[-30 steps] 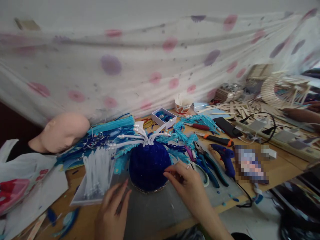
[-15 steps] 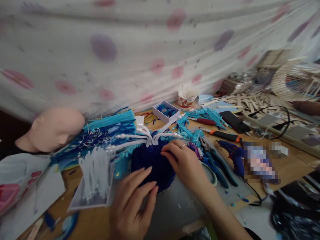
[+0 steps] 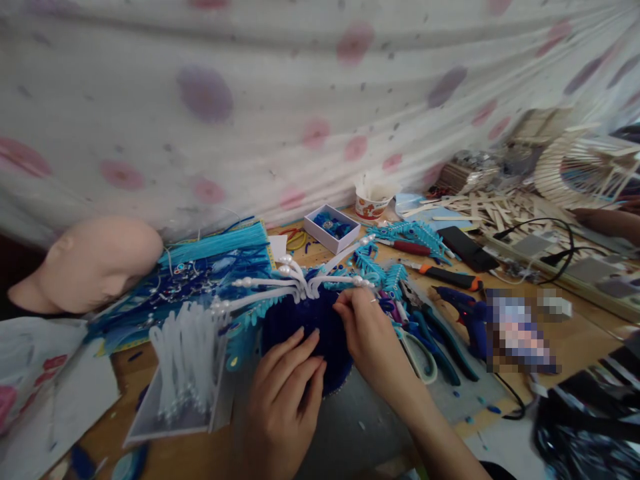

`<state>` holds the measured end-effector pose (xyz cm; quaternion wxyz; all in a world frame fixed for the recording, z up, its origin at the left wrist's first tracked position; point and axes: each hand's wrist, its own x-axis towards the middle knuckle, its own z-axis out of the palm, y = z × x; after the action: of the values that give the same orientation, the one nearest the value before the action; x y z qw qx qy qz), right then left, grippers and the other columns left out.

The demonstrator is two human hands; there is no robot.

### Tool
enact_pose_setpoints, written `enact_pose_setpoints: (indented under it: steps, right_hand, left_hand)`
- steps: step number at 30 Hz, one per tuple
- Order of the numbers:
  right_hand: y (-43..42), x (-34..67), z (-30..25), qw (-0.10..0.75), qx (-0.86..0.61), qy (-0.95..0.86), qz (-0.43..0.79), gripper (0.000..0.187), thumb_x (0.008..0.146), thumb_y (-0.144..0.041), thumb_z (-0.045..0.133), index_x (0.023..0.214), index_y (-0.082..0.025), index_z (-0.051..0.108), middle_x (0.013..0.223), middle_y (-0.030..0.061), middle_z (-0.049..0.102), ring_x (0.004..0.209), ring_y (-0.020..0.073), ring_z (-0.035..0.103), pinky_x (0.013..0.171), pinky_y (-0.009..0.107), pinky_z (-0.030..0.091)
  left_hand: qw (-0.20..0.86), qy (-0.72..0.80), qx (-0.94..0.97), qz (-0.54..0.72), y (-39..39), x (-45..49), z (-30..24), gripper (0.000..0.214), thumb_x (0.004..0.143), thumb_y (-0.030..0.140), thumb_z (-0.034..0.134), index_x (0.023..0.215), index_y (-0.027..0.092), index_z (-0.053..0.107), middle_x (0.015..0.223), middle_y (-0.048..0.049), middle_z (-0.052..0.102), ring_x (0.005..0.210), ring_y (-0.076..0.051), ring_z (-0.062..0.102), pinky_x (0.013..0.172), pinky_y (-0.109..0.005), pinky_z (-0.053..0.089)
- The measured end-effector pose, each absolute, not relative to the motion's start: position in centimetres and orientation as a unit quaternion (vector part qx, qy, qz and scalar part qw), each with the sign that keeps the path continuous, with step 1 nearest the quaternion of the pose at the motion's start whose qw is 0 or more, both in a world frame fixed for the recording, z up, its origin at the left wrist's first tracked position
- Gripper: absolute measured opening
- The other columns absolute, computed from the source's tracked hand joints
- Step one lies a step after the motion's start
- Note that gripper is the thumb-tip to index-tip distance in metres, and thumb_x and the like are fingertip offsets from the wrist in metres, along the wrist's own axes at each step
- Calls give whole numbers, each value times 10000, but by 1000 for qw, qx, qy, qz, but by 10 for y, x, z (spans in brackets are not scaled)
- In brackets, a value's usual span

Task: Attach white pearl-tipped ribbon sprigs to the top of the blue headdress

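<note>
Your left hand (image 3: 285, 400) has come up onto the blue cap (image 3: 287, 320), flat and open, bracing it. Your right hand (image 3: 367, 333) has climbed to its top, fingertips pinched together by the pearl stems (image 3: 261, 285).

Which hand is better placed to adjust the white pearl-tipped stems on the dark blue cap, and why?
Probably the right hand: its fingertips sit atop the dark blue cap, beside the white pearl-tipped stems. The left hand lies flat lower on the cap's front.

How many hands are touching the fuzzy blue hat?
2. The left hand rests on the front of the dark blue velvet hat; the right hand touches its top right. No others look hidden.
</note>
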<state>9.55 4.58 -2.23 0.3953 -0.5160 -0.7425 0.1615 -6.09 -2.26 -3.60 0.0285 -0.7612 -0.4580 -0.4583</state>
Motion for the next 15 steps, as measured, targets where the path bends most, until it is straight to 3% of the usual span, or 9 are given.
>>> enact_pose_setpoints:
  steps: [4, 10, 15]
  right_hand:
    - [45, 102, -17, 444, -528, -699, 190, 150, 987, -195, 426, 851, -236, 473, 758, 27, 598, 674, 189, 580, 620, 300, 442]
    - [25, 112, -5, 570, -443, -629, 289, 128, 1029, -221, 450, 944, -240, 545, 928, 11, 662, 643, 108, 582, 604, 227, 475]
    - [-3, 108, -2, 516, -376, -595, 488, 174, 957, -331, 625, 822, -223, 646, 963, 28, 667, 872, 148, 631, 760, 241, 496]
  left_hand:
    - [28, -459, -758, -463, -20, -60, -36, 171, 890, 26, 634, 973, 164, 691, 1112, -65, 773, 1137, -176, 663, 975, -298, 529]
    - [30, -473, -741, -476, -22, -58, -29, 176, 903, 78, 655, 1045, 177, 686, 1060, -45, 775, 1058, -165, 693, 947, -281, 539]
    - [-48, -462, -724, -510, -29, -52, -14, 326, 947, 266, 651, 1267, 209, 628, 1024, -34, 737, 871, -118, 711, 777, -205, 588]
